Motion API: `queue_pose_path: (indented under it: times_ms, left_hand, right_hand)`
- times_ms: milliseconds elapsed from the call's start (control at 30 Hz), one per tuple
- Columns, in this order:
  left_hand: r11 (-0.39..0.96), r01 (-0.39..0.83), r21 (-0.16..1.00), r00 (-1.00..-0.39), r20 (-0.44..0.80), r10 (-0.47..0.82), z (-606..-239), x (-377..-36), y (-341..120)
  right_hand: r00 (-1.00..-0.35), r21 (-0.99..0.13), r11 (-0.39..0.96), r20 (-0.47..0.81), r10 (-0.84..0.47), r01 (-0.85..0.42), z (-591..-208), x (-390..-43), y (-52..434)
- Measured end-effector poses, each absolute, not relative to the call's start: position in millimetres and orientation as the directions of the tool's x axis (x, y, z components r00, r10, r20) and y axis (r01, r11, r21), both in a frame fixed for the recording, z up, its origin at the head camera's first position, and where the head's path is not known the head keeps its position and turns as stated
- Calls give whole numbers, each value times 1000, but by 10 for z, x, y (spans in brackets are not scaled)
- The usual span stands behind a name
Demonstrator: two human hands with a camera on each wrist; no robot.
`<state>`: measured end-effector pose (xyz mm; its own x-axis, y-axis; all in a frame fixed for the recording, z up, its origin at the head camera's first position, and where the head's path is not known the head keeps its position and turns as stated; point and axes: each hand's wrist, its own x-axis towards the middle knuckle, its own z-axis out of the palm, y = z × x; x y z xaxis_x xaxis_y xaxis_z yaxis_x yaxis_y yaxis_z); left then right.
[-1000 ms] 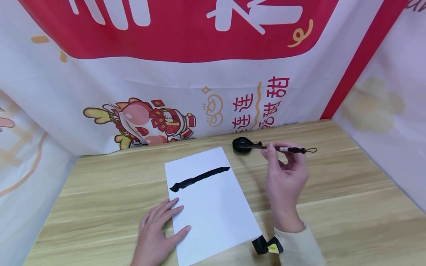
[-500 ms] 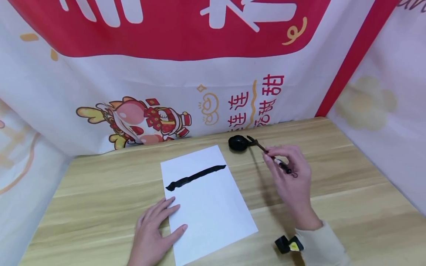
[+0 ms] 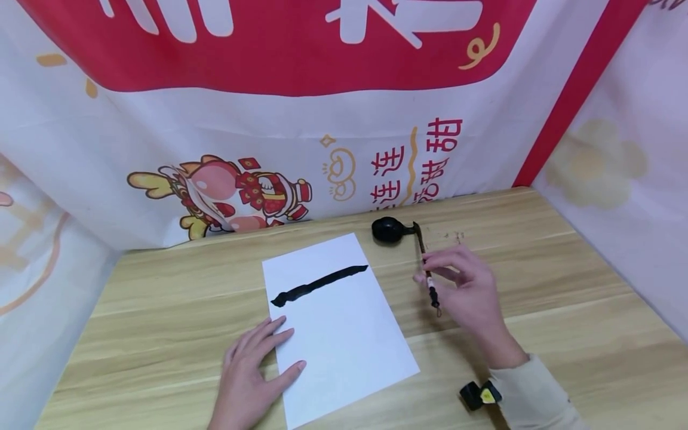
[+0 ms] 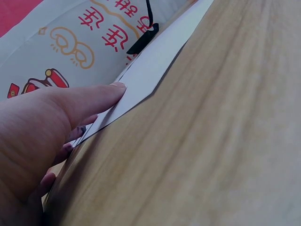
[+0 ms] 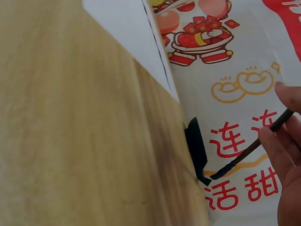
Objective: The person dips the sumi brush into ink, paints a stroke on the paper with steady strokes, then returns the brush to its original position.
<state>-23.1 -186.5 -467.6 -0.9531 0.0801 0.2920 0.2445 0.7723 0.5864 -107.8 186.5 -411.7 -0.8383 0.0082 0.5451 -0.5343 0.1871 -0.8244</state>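
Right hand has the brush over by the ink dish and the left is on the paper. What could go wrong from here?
1. The brush tip sits right at the black ink dish; a nudge from the right hand might tip or slide it and spill ink on the table.
2. A loaded tip could drip onto the white paper or smear the black stroke, which may be wet.
3. The left hand touches only the paper's near left edge, so the far end might shift.

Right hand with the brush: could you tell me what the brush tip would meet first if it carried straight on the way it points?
Probably the black ink dish; the brush in the right hand points at it, tip nearly touching.
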Motion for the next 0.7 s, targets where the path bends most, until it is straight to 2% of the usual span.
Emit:
queue_pose_path:
  times_ms: [200, 433, 700]
  left_hand:
    - [773, 244, 585, -953, 293, 79, -4673, -233, -1855]
    - [775, 240, 584, -953, 292, 76, -4664, -232, -1851]
    - [777, 216, 591, -963, 261, 70, -4655, -233, -1853]
  right_hand:
    - [-890, -857, 250, 453, -54, -452, -4197, -1077, 1898]
    - [-913, -849, 338, 386, -128, -406, -4243, -1105, 1909]
    - [-932, -867, 342, 326, -160, -363, -4282, -1122, 1969]
